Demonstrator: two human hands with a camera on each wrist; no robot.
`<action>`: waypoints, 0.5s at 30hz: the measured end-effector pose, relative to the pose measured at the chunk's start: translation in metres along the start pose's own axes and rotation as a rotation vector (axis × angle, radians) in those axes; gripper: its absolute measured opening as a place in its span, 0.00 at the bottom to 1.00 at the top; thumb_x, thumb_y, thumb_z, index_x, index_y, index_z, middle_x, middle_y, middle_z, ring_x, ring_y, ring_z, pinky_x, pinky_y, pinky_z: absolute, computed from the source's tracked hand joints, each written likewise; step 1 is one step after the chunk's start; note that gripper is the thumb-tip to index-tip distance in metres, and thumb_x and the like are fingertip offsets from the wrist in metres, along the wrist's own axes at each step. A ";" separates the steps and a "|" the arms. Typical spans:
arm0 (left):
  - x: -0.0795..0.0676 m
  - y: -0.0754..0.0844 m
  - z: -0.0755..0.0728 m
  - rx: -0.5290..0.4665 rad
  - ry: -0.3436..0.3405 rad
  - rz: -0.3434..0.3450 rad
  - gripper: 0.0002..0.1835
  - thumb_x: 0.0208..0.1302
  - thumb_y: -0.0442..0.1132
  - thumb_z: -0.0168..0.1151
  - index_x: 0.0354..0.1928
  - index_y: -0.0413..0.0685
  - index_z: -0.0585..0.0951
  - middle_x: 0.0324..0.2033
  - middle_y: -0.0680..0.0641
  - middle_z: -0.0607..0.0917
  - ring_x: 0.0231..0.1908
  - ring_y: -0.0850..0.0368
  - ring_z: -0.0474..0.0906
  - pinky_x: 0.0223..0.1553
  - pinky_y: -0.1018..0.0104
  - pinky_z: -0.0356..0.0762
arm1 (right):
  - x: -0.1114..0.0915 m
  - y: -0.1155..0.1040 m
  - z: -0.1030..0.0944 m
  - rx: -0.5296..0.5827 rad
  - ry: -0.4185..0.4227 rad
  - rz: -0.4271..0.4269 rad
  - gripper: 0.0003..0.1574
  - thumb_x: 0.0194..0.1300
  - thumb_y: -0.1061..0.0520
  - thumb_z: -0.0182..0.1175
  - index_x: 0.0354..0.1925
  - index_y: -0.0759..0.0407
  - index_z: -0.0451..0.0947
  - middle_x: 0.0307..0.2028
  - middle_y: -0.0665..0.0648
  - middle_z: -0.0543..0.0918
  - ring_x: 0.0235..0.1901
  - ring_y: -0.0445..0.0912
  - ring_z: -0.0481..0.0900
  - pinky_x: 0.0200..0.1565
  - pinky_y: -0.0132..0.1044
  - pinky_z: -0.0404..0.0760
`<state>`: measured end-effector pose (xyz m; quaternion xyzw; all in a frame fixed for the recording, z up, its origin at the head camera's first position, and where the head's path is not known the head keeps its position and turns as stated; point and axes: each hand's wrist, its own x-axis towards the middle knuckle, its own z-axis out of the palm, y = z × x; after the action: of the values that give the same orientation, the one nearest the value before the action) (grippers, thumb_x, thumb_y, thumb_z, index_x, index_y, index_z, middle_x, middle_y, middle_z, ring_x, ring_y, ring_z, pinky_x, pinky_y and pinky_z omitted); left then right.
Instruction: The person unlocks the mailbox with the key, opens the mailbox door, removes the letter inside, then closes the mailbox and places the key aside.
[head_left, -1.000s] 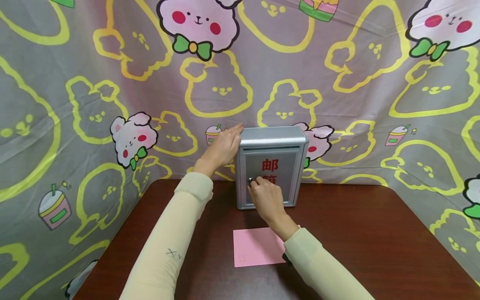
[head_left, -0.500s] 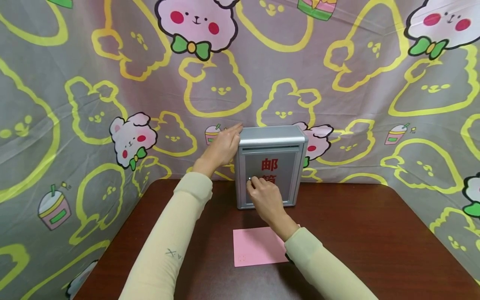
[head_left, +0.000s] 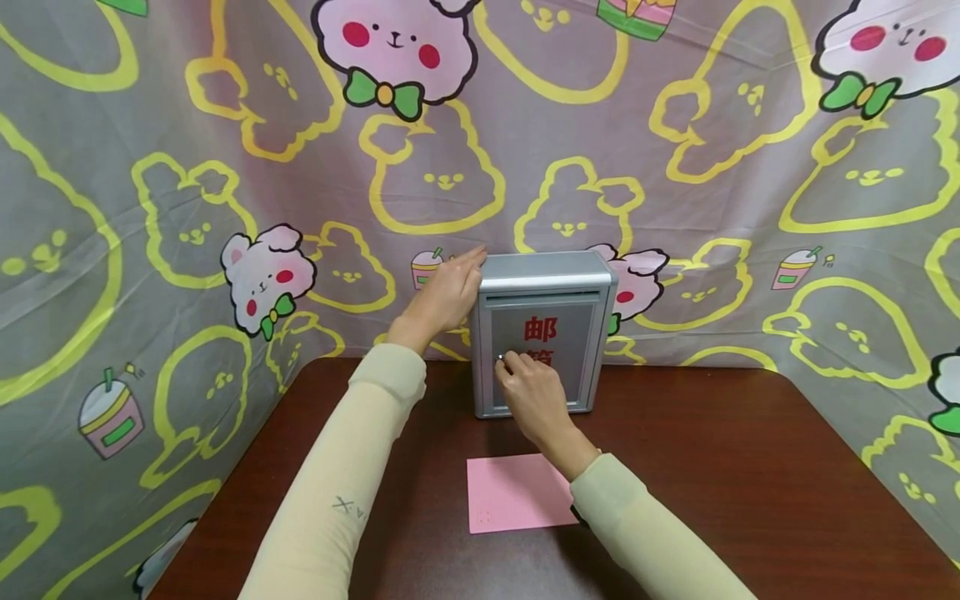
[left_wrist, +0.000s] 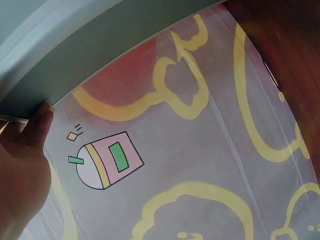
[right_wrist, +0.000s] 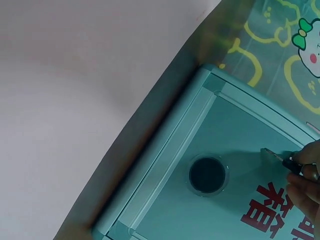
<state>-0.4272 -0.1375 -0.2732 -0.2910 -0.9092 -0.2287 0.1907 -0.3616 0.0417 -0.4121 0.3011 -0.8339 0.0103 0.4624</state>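
Observation:
A silver-grey mailbox [head_left: 540, 279] with red characters and a top slot stands upright at the table's back. My left hand [head_left: 444, 298] lies against its upper left corner, fingers extended along the top edge; the left wrist view shows a fingertip [left_wrist: 46, 111] touching the box's edge. At the left part of the door, my right hand [head_left: 532, 390] pinches a small key [right_wrist: 286, 161] with a black head and thin metal shaft. The key's tip is at or near the door surface; I cannot tell whether it sits in a lock. A second metal piece shows between the right fingers.
Pink paper [head_left: 513, 498] lies flat on the brown table [head_left: 697, 467], partly under the right forearm. Something dark shows beside the right cuff. Low on the door is a round dark window [right_wrist: 207, 174]. A patterned cloth [head_left: 442, 167] hangs close behind the mailbox.
The right fingers have turned slightly at the door, and less of the shiny metal shows between them. The left hand, mailbox and pink paper stay in place.

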 end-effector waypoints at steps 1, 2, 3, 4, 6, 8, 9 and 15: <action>0.000 0.000 0.000 0.001 0.000 0.001 0.30 0.80 0.43 0.29 0.75 0.39 0.67 0.76 0.44 0.65 0.76 0.49 0.59 0.78 0.58 0.53 | 0.000 0.000 0.000 0.000 0.002 0.000 0.12 0.65 0.68 0.57 0.38 0.62 0.88 0.31 0.57 0.79 0.28 0.52 0.80 0.25 0.43 0.81; 0.000 0.000 0.000 0.003 0.000 0.001 0.30 0.80 0.43 0.29 0.75 0.38 0.67 0.76 0.44 0.65 0.76 0.49 0.59 0.78 0.58 0.53 | 0.000 0.000 0.000 0.000 0.004 0.001 0.12 0.64 0.68 0.57 0.38 0.62 0.88 0.32 0.57 0.79 0.28 0.52 0.80 0.25 0.43 0.81; 0.000 0.000 0.000 0.004 -0.002 0.001 0.30 0.80 0.43 0.29 0.75 0.38 0.68 0.76 0.44 0.65 0.76 0.49 0.59 0.78 0.58 0.53 | 0.000 0.000 0.000 0.002 0.002 0.002 0.12 0.64 0.68 0.57 0.38 0.62 0.88 0.31 0.57 0.79 0.28 0.51 0.80 0.25 0.43 0.81; 0.000 0.000 0.000 0.006 -0.001 0.002 0.30 0.80 0.43 0.29 0.75 0.38 0.68 0.76 0.44 0.65 0.76 0.49 0.59 0.78 0.59 0.53 | -0.001 0.000 0.000 0.006 0.002 0.003 0.12 0.64 0.68 0.57 0.39 0.62 0.88 0.31 0.57 0.79 0.28 0.51 0.80 0.25 0.43 0.81; 0.001 -0.001 0.001 0.010 0.001 0.003 0.30 0.80 0.43 0.29 0.74 0.38 0.68 0.76 0.44 0.65 0.76 0.49 0.59 0.78 0.59 0.53 | -0.001 0.001 0.000 0.014 0.001 0.007 0.12 0.63 0.68 0.58 0.39 0.62 0.88 0.31 0.57 0.79 0.28 0.51 0.80 0.24 0.43 0.81; 0.001 0.000 0.001 0.012 0.003 0.003 0.30 0.80 0.43 0.29 0.74 0.38 0.68 0.76 0.44 0.65 0.76 0.49 0.59 0.78 0.60 0.52 | -0.002 0.001 0.000 0.020 -0.001 0.010 0.12 0.62 0.69 0.60 0.39 0.62 0.88 0.31 0.57 0.79 0.28 0.51 0.80 0.25 0.43 0.82; 0.001 0.000 0.001 0.011 0.003 0.002 0.31 0.79 0.43 0.29 0.74 0.38 0.68 0.76 0.44 0.65 0.76 0.49 0.59 0.78 0.60 0.52 | -0.002 0.002 0.000 0.025 -0.001 0.011 0.12 0.62 0.70 0.61 0.40 0.63 0.88 0.31 0.57 0.80 0.28 0.51 0.81 0.25 0.43 0.82; 0.001 -0.001 0.001 0.007 -0.001 -0.001 0.31 0.80 0.44 0.28 0.74 0.38 0.68 0.76 0.44 0.65 0.76 0.50 0.59 0.78 0.60 0.52 | -0.003 0.003 0.001 0.050 0.015 0.012 0.11 0.61 0.70 0.63 0.40 0.63 0.89 0.31 0.57 0.80 0.28 0.50 0.81 0.26 0.43 0.83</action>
<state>-0.4282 -0.1372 -0.2738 -0.2902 -0.9102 -0.2255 0.1910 -0.3628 0.0452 -0.4142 0.3076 -0.8317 0.0362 0.4609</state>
